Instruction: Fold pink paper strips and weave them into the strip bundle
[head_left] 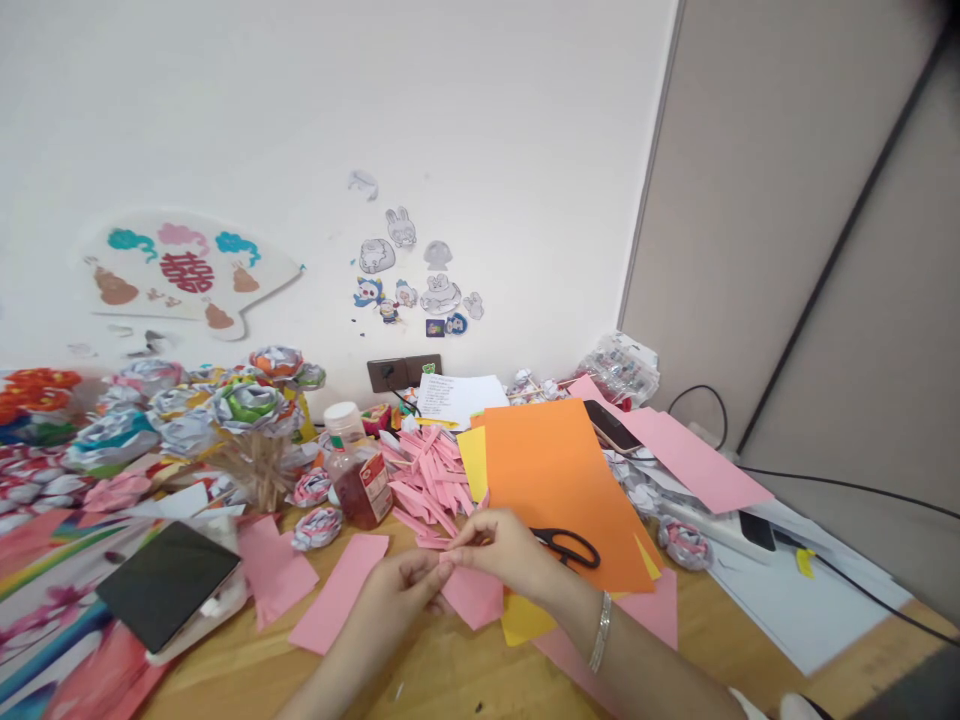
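Note:
My left hand point(409, 588) and my right hand point(501, 548) meet over the wooden table, thumbs and fingertips pinched together on a piece of pink paper point(474, 598). Its lower part shows below the fingers; the pinched edge is mostly hidden. Just beyond lies a heap of folded pink paper strips point(431, 470). Black-handled scissors point(570, 548) rest on orange paper point(555, 480), right beside my right wrist. To the left of my left hand, a flat pink sheet point(341, 590) lies on the table.
A bottle with a white cap point(360, 480) stands behind the hands. Paper flowers on sticks point(259, 410) crowd the left, near a dark tablet-like device point(169, 585). At right are a phone point(611, 427), a power strip point(720, 530), cables and white sheets point(802, 605).

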